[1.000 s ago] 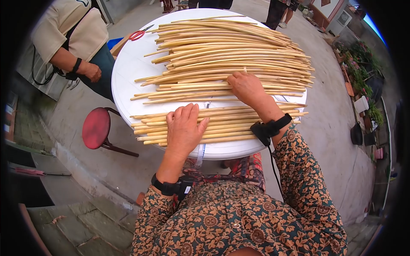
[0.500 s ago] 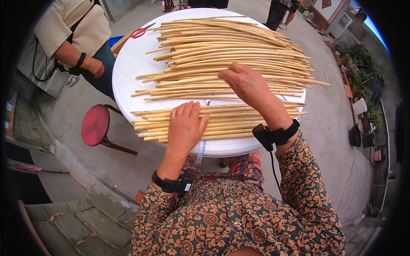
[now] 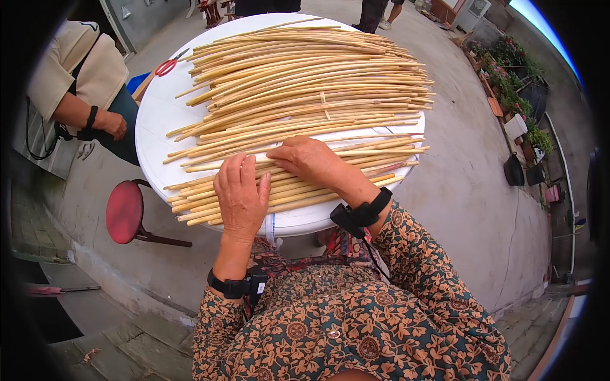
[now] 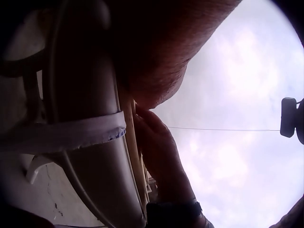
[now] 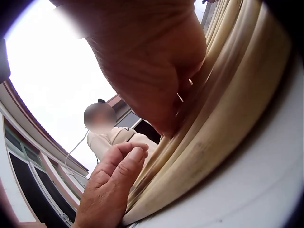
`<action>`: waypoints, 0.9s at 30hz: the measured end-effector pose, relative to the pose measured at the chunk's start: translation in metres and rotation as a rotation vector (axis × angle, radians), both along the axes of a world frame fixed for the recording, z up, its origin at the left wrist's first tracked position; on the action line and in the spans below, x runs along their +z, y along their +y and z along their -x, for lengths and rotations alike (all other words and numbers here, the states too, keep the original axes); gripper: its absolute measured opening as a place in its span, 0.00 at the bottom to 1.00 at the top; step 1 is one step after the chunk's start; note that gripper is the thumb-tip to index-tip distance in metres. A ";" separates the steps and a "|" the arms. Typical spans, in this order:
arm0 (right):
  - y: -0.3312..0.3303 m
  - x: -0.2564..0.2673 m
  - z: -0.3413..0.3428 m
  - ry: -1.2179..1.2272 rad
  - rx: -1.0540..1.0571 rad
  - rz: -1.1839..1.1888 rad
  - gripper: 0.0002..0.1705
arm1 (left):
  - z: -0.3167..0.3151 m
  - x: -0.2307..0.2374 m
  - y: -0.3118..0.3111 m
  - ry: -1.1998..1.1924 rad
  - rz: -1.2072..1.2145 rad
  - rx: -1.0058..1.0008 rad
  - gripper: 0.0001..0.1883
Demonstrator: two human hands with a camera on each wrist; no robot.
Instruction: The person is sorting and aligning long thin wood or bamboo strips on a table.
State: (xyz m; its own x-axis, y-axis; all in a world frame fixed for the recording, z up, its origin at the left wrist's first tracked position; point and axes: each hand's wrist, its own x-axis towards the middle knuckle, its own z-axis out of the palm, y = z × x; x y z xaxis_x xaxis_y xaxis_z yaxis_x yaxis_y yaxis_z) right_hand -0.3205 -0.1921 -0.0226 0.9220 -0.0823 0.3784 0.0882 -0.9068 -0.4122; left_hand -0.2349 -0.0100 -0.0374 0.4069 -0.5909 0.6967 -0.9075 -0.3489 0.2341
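Long, pale yellow sticks lie across a round white table (image 3: 154,124) in a large back pile (image 3: 318,70) and a smaller front bundle (image 3: 305,193). My left hand (image 3: 241,197) rests flat over the left part of the front bundle, its fingers pointing away from me. Close to its right, my right hand (image 3: 311,165) pinches a stick (image 3: 206,167) at the back edge of that bundle, fingers bent down. From low down, the right wrist view shows the right hand (image 5: 147,66) against the sticks (image 5: 209,147), with the left hand (image 5: 114,183) beyond.
Red-handled scissors (image 3: 166,67) lie at the table's far left edge. A short stick piece (image 3: 325,106) lies across the back pile. A red stool (image 3: 125,211) and a standing person (image 3: 95,82) are on the left. Under the front bundle runs a pale strap (image 3: 270,227).
My right hand has drawn a stick from the back pile toward me and left, onto the front bundle. The left hand stays on the bundle. The head view has shifted.
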 end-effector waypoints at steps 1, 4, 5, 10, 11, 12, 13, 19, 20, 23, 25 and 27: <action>0.000 0.001 0.001 0.021 0.024 -0.011 0.13 | 0.000 0.002 -0.001 -0.053 -0.006 0.013 0.20; -0.006 0.007 0.006 0.032 0.029 -0.043 0.12 | -0.009 -0.012 -0.001 0.019 -0.148 -0.079 0.20; -0.011 0.011 0.008 0.038 -0.023 -0.025 0.12 | -0.009 -0.014 0.001 0.072 -0.182 -0.080 0.20; -0.058 0.020 0.016 0.093 -0.361 0.264 0.10 | -0.005 -0.008 0.003 0.135 -0.212 -0.083 0.20; -0.062 0.017 0.019 0.111 -0.343 0.265 0.10 | -0.005 -0.009 0.002 0.117 -0.201 -0.082 0.20; -0.063 0.016 0.021 0.130 -0.324 0.264 0.09 | -0.006 -0.010 0.002 0.099 -0.192 -0.080 0.20; -0.062 0.015 0.023 0.149 -0.304 0.262 0.09 | -0.006 -0.010 0.003 0.082 -0.184 -0.078 0.20; -0.065 0.027 0.027 0.230 -0.231 0.127 0.10 | -0.004 -0.007 0.003 0.091 -0.144 -0.097 0.19; -0.066 0.026 0.024 0.173 -0.261 0.169 0.10 | -0.004 -0.008 0.003 0.082 -0.143 -0.098 0.20; -0.069 0.018 0.011 0.067 -0.328 0.287 0.11 | -0.005 -0.010 0.003 0.063 -0.143 -0.099 0.21; -0.074 0.014 0.004 0.118 -0.333 0.320 0.11 | -0.005 -0.010 0.003 0.063 -0.142 -0.096 0.21; -0.076 0.016 -0.002 0.174 -0.319 0.370 0.10 | -0.005 -0.011 0.003 0.063 -0.139 -0.094 0.21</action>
State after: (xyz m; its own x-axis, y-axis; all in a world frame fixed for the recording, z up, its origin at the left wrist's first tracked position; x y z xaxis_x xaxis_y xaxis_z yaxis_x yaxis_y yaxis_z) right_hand -0.3189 -0.2676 -0.0069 0.9247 -0.2590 0.2791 -0.2575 -0.9653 -0.0429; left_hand -0.2298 -0.0074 -0.0486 0.3857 -0.7172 0.5804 -0.9226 -0.2966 0.2467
